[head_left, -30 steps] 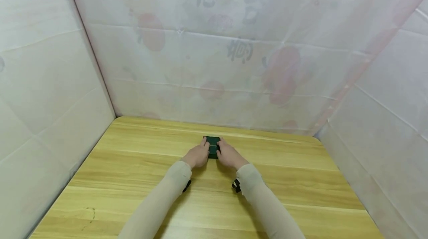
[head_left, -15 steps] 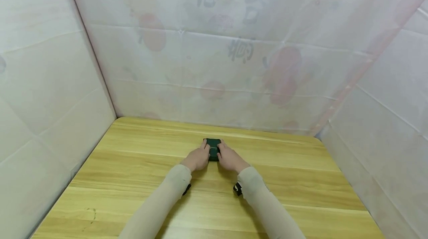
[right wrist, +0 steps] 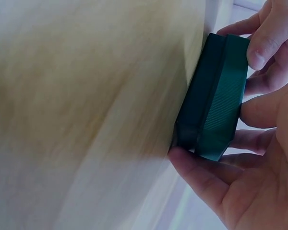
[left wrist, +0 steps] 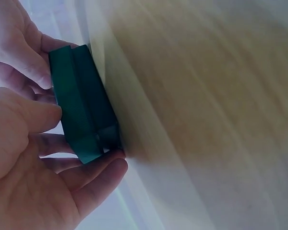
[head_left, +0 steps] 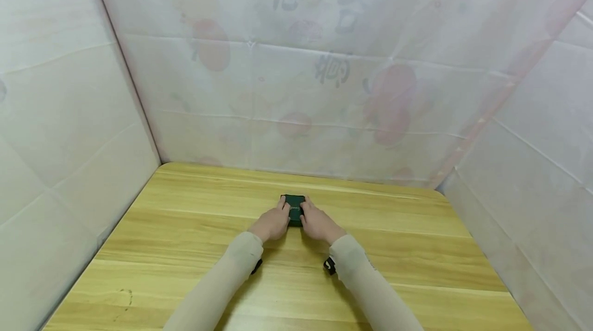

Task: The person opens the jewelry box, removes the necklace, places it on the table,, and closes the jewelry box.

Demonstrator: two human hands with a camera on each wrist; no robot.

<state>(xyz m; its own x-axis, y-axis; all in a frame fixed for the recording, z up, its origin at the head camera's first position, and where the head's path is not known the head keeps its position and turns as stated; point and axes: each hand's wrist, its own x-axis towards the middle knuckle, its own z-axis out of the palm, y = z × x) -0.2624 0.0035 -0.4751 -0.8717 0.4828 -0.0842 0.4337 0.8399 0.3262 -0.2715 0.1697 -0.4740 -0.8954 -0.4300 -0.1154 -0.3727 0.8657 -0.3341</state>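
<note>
Box [head_left: 295, 215], head-view lettering [head_left: 294, 208], right-wrist ribbing [right wrist: 224, 104]

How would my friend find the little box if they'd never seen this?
Find the big wooden table and look toward the back, in the middle. There, between the person's left grip and right grip, is the box. It's dark green, unlike the yellowish table and pale sleeves.
</note>
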